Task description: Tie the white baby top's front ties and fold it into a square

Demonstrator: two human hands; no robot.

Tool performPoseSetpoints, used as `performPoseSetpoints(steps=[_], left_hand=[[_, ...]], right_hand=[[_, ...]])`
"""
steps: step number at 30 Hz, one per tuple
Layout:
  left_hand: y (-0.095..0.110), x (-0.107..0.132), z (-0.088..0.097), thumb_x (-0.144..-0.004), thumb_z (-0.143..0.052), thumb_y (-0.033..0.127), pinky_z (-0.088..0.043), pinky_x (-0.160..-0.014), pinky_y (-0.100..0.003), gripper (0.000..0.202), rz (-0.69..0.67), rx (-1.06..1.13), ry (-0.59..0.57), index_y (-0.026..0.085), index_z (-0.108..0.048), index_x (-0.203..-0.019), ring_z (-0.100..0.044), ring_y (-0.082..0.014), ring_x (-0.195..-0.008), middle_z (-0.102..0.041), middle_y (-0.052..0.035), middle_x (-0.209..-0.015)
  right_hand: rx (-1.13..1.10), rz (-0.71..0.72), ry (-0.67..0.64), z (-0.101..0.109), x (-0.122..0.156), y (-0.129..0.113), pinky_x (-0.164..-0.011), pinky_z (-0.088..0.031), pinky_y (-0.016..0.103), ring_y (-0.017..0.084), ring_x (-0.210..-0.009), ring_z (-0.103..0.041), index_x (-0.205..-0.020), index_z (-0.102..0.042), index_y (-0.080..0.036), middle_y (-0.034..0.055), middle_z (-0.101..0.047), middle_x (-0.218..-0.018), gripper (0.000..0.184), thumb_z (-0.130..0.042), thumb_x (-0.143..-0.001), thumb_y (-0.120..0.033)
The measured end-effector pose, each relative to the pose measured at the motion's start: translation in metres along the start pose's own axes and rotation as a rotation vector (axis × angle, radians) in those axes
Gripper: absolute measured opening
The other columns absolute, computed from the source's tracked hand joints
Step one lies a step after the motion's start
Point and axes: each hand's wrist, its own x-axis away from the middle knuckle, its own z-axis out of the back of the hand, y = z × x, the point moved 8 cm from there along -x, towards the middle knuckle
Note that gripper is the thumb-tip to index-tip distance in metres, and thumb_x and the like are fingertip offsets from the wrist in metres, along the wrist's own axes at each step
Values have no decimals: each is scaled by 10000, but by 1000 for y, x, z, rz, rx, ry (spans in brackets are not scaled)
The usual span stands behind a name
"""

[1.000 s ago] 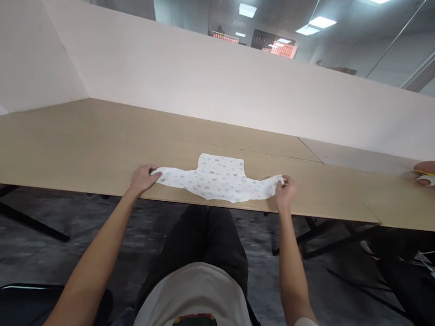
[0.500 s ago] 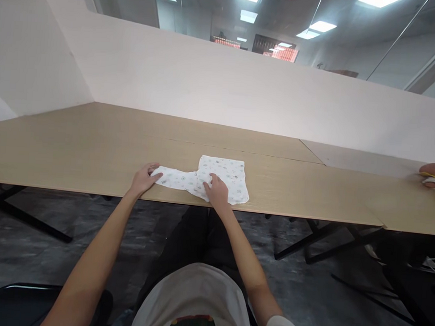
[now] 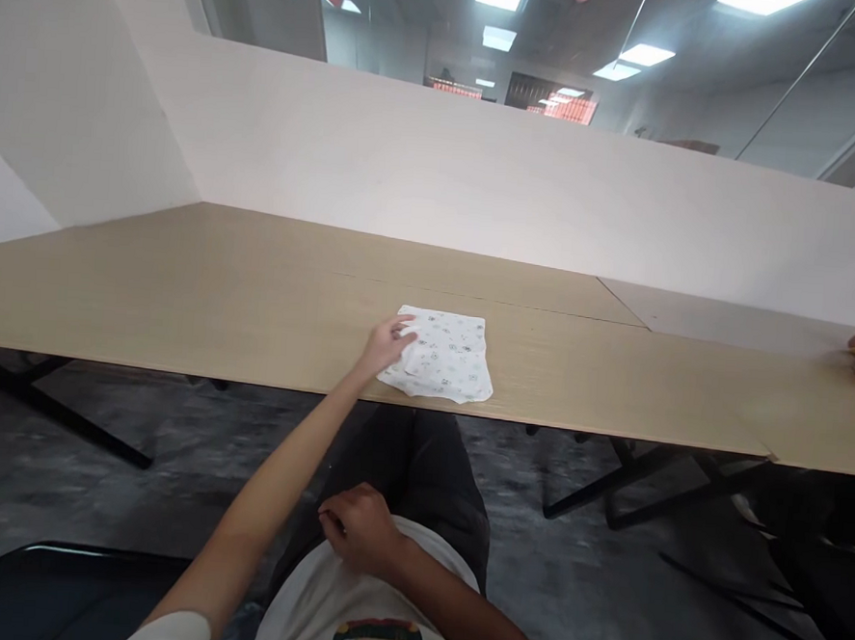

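Your left hand (image 3: 388,342) touches the folded printed cloth (image 3: 445,358) at its left edge, grip unclear. Your right hand (image 3: 361,528), well short of it, curls loosely, empty.

White cloth (image 3: 445,358) with tiny green and grey prints at left hand (image 3: 389,342); pale wood-grain table (image 3: 219,288) beneath.

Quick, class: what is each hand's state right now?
Left hand: open, resting on the folded white printed cloth's left edge.
Right hand: curled at the white shirt, holding nothing visible.
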Motion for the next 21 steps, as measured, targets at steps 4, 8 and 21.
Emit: performPoseSetpoints(steps=[4, 8, 21], left_hand=[[50, 10, -69, -856, -478, 218, -493, -986, -417, 392, -232, -235, -125, 201, -647, -1209, -614, -271, -1132, -662, -93, -1232], [56, 28, -111, -868, -427, 181, -466, -1012, -417, 503, -313, -361, -300, 212, -535, -1358, -572, -264, -1204, -595, -96, -1332], [3, 69, 0, -921, -427, 323, -468, -1006, -445, 312, -434, -455, -139, 218, -704, -1020, -611, -247, -1122, -697, -82, -1141]], right_hand=[[70, -6, 16, 4, 0, 6, -667, -525, 272, 133, -676, -716, -719, -608, -337, -143, -734, -741, 241, -411, -820, -432], [70, -46, 23, 7, 2, 9, -600, -516, 294, 157, -609, -700, -639, -570, -316, -158, -713, -681, 262, -406, -808, -431], [101, -185, 783, 194, 50, 59, -752, -547, 370, 228, -807, -677, -939, -704, -226, 70, -732, -879, 234, -473, -909, -223]])
